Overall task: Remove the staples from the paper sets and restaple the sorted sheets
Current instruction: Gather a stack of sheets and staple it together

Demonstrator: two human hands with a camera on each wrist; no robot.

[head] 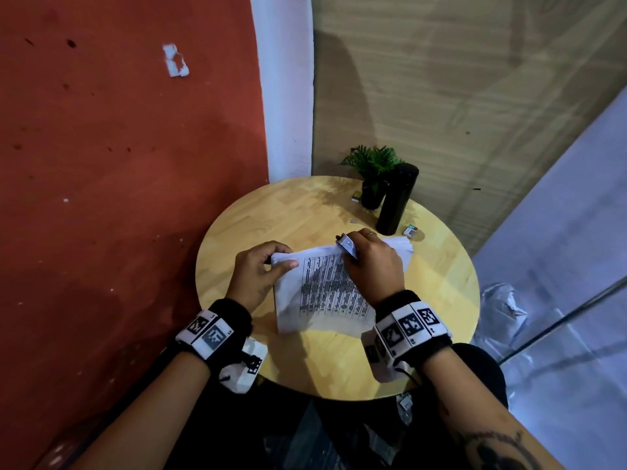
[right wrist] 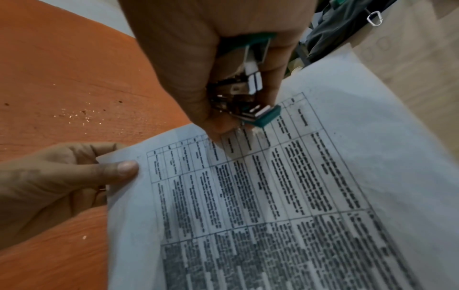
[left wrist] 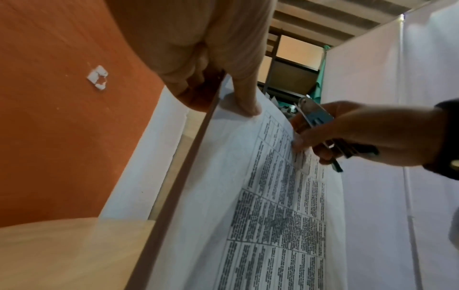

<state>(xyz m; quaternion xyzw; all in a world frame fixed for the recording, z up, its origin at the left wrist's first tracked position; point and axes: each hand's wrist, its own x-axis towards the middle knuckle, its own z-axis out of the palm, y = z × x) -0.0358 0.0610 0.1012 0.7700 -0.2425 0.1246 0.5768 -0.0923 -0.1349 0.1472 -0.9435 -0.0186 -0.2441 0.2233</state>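
A set of printed sheets (head: 322, 293) with a dense table lies tilted over the round wooden table (head: 305, 212). My left hand (head: 264, 269) pinches its top left corner, thumb on top (right wrist: 124, 168). My right hand (head: 369, 262) grips a small metal stapler (head: 347, 247) with green ends (right wrist: 263, 117), its lower end at the sheet's top edge. In the left wrist view the paper set (left wrist: 273, 206) curves upward, and the stapler (left wrist: 318, 119) sits in the right hand (left wrist: 347, 133). More white sheets (head: 402, 247) lie under the right hand.
A black cylindrical flask (head: 397, 200) and a small potted plant (head: 371, 174) stand at the table's far right. Two small staple boxes (head: 412, 231) (head: 357, 196) lie near them. A red wall (head: 118, 164) is on the left, a glass panel on the right.
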